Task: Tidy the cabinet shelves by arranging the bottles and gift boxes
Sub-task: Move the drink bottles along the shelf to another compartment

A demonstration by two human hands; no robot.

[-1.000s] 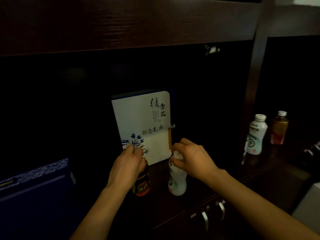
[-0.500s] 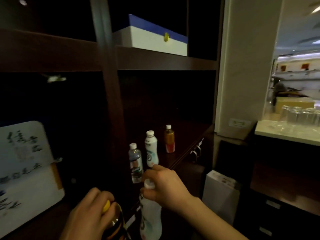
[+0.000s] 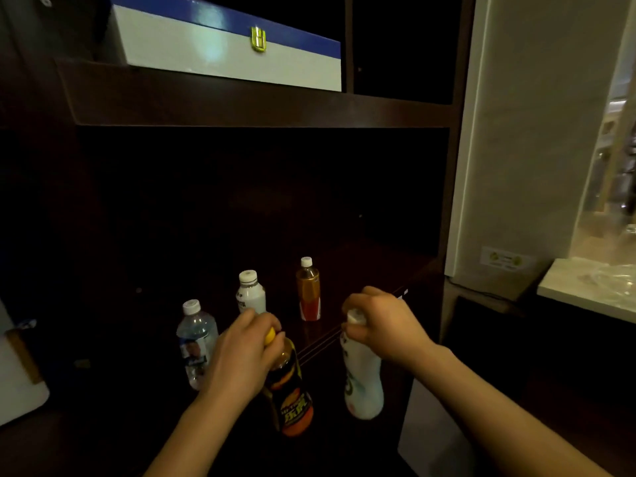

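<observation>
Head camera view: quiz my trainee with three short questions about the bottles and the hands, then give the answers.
1. True or false: the left hand grips the yellow-capped dark bottle near its cap.
2. How many untouched bottles stand on the shelf behind the hands? A two, B three, C five.
3. Which hand holds the white bottle by its top?
Key: 1 true; 2 B; 3 the right hand.

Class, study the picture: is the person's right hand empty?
No: the right hand grips a white bottle by its top, and the left hand grips a dark bottle.
</observation>
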